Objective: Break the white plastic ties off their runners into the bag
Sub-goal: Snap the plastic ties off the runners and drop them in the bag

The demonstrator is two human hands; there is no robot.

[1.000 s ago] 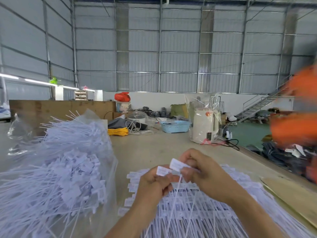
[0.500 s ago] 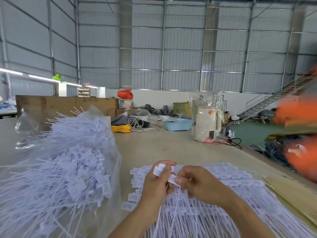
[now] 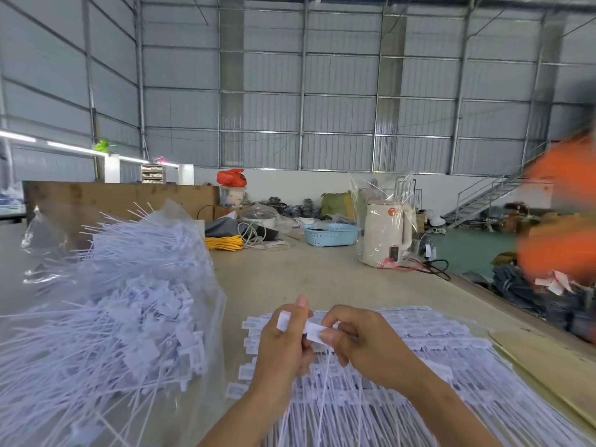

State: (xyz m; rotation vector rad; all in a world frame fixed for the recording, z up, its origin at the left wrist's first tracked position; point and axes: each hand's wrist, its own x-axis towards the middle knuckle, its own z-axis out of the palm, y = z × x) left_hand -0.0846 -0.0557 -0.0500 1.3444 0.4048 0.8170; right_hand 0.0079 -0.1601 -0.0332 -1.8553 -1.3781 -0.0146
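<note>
A wide stack of white plastic ties on their runners lies flat on the table in front of me. Above its near-left part, my left hand pinches the white tag head of one tie. Beside it my right hand pinches the tag of a neighbouring tie, and their thin tails hang down between my wrists. To the left stands a clear plastic bag heaped with loose white ties.
The beige table runs back to a yellow cable coil, a blue basket and a bagged white kettle. Cardboard lies at the right edge. A blurred person in orange is at far right.
Both hands have sunk lower over the stack and the two pinched tags have twisted apart, the left one now turned upright. The camera has tilted slightly.
</note>
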